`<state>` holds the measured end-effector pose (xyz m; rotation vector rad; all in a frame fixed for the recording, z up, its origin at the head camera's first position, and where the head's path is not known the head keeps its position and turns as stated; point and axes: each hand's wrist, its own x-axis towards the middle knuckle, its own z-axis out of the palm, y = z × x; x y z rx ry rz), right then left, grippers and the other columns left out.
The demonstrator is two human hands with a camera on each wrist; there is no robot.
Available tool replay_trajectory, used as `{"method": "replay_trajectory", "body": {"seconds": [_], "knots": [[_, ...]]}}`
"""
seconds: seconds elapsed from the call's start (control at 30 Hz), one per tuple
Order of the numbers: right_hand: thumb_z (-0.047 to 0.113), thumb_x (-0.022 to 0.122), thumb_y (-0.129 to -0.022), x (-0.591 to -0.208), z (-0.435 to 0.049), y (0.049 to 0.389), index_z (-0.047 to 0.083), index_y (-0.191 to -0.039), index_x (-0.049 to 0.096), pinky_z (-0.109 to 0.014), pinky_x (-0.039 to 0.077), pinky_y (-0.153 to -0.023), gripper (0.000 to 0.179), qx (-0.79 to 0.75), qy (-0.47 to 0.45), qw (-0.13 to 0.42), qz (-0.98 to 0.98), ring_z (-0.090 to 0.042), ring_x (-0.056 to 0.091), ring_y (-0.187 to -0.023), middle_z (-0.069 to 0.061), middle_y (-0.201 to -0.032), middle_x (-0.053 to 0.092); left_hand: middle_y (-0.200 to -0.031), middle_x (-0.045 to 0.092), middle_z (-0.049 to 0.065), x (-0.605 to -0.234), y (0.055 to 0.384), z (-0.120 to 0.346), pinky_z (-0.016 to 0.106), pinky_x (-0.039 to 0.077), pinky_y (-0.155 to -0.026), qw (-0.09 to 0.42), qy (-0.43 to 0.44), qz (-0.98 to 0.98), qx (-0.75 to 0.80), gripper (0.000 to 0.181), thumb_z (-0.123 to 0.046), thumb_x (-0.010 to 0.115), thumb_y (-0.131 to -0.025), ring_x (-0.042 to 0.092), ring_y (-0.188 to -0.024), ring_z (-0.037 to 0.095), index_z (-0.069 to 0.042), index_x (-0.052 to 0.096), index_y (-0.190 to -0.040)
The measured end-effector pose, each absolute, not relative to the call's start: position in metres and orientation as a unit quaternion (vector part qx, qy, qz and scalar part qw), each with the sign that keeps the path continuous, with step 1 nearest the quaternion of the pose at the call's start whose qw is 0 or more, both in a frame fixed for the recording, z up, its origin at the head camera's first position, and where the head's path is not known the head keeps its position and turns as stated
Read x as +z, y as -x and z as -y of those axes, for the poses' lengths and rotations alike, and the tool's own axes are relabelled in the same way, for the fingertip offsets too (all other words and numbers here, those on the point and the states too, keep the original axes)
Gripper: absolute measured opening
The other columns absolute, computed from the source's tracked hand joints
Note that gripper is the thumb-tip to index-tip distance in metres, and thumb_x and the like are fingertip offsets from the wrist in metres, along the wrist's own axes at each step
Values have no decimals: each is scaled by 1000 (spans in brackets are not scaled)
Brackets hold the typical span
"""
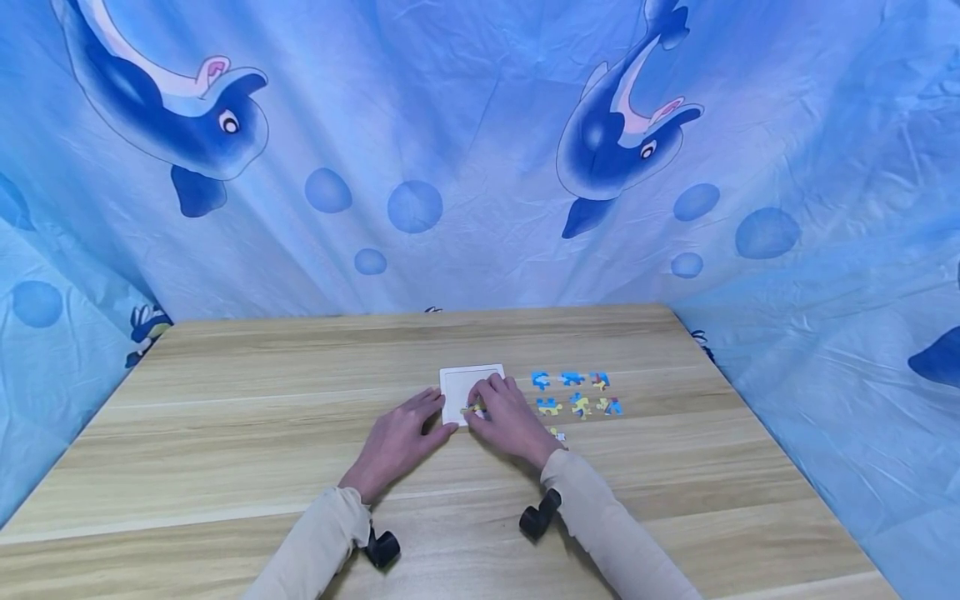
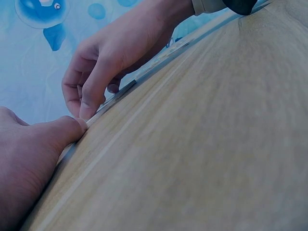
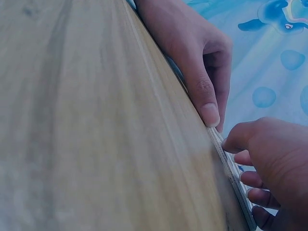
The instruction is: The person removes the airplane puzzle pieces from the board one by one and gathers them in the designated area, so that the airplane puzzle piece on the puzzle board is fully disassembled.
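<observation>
A white puzzle tray with a raised rim lies flat on the wooden table. My left hand holds its left side, fingers at the upper left edge and thumb by the lower left corner. Over the tray, my right hand has thumb and fingertips brought together at a small yellow jigsaw piece near the lower edge. The hand covers most of that piece. In the right wrist view the left thumb touches the end of the tray's edge, while the right fingers bend above it.
Right of the tray, loose blue, yellow and red jigsaw pieces lie in rows on the table. One more piece shows partly beside the right wrist. Behind the table hangs a blue cloth printed with dolphins and bubbles.
</observation>
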<state>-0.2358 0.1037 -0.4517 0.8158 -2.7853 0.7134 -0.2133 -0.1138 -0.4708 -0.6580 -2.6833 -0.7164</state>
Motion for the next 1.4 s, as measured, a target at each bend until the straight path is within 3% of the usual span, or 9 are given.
{"method": "replay_trajectory", "body": {"seconds": [0.2,1.1,1.4], "knots": [[24,70,-98,-452,-103,236,9,-111,66,-38,43,-83,20,240,-267,71,931,-25,47,-96,-1,-99,51,-143,62,14,-471,213,114,52,52,-101,145,228,930,-250,56,-46,71,-97,57,-133,32,-6,69,-136],[23,70,-98,-450,-100,238,13,-101,60,-38,41,-82,14,246,-258,54,933,-24,43,-95,-1,-100,49,-142,62,14,-471,215,114,52,53,-100,153,234,928,-247,55,-44,72,-96,58,-132,32,-5,69,-135],[20,68,-98,-450,-101,236,6,-109,63,-39,46,-83,18,280,-229,57,931,-28,46,-101,-5,-102,51,-143,62,15,-471,214,114,52,53,-100,146,235,928,-248,55,-44,72,-96,57,-132,33,-4,69,-135]]}}
